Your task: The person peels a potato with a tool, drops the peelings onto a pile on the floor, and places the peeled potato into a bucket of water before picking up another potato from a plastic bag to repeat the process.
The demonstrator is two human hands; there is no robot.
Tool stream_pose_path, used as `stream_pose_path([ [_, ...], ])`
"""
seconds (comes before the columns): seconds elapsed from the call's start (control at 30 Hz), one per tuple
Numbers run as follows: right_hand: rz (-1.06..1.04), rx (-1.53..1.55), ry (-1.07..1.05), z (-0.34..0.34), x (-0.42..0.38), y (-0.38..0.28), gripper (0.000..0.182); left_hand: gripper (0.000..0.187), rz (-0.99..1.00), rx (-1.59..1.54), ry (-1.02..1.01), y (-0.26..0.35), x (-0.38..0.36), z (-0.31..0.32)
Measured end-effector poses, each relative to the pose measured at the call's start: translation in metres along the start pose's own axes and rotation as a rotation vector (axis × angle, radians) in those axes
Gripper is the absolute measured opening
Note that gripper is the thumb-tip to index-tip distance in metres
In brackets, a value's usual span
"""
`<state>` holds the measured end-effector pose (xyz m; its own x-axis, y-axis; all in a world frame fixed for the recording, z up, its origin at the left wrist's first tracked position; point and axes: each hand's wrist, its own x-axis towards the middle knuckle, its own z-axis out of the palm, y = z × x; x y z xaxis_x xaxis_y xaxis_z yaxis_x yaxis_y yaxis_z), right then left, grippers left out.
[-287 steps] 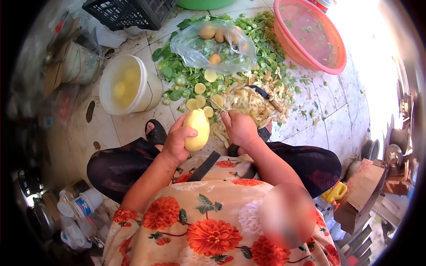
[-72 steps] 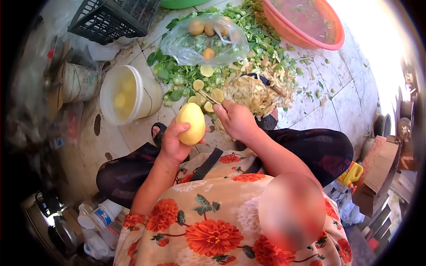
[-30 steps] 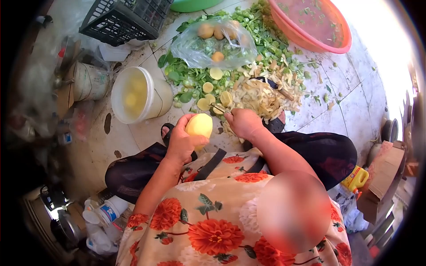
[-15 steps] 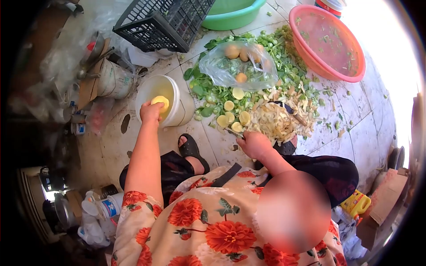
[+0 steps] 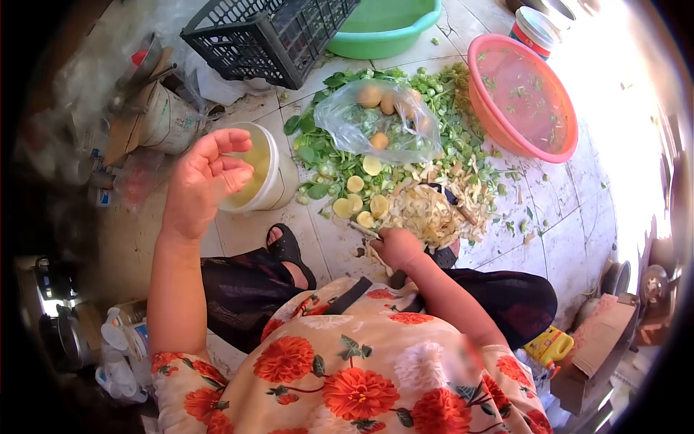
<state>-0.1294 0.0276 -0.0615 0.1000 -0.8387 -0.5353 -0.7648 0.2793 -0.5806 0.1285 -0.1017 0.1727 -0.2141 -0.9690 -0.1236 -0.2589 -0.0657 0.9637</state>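
Note:
My left hand [image 5: 206,177] is raised at the near-left side of a white bucket [image 5: 280,173], its fingers curled loosely apart with nothing in them. Yellowish liquid [image 5: 253,155] shows inside the bucket. Low over the floor, my right hand [image 5: 397,248] is closed round a small knife [image 5: 363,230], whose blade points left. Just beyond the blade lie several pale cut potato pieces [image 5: 355,184]. A heap of potato peelings [image 5: 423,210] spreads beside my right hand. Farther off, a clear plastic bag [image 5: 336,119] with several unpeeled potatoes [image 5: 369,95] rests on green leafy trimmings [image 5: 452,116].
A black crate [image 5: 271,47] and a green basin [image 5: 390,43] stand at the back. On the right is a pink basin [image 5: 524,101] with bits of greens in it. Cardboard [image 5: 596,340] and a yellow jug [image 5: 549,346] sit at lower right. My sandalled foot [image 5: 285,249] is near the bucket.
The yellow potato piece that my left hand held over the bucket is gone from its fingers. That hand has opened, lifted and drawn back. My right hand still grips the knife.

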Motion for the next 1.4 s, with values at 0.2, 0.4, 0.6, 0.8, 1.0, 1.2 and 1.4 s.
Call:
stream_pose_path([
  [0.2,0.016,-0.029,0.160,-0.023,0.028,0.009,0.036,0.050,-0.024,0.453,-0.644,-0.012,-0.014,0.031],
  [0.4,-0.003,-0.134,0.319,-0.072,0.093,0.008,0.030,0.058,0.316,0.907,-0.860,-0.038,-0.020,0.036],
  [0.6,0.130,-0.242,0.229,-0.110,0.174,0.000,0.029,0.055,0.415,0.871,-0.739,-0.026,-0.019,0.013],
  [0.8,0.057,-0.380,0.415,-0.122,0.251,0.029,0.036,0.044,0.439,0.833,-0.581,-0.024,-0.007,-0.003],
  [1.0,0.117,-0.480,0.460,-0.154,0.295,0.046,0.041,0.059,0.240,0.811,-0.546,-0.021,0.009,-0.014],
  [1.2,0.189,-0.636,0.449,-0.147,0.324,0.053,0.057,0.047,0.316,0.876,-0.510,-0.032,0.010,-0.018],
  [1.4,0.215,-0.617,0.350,-0.170,0.339,0.057,0.065,0.042,0.346,0.930,-0.465,-0.034,0.008,-0.018],
])
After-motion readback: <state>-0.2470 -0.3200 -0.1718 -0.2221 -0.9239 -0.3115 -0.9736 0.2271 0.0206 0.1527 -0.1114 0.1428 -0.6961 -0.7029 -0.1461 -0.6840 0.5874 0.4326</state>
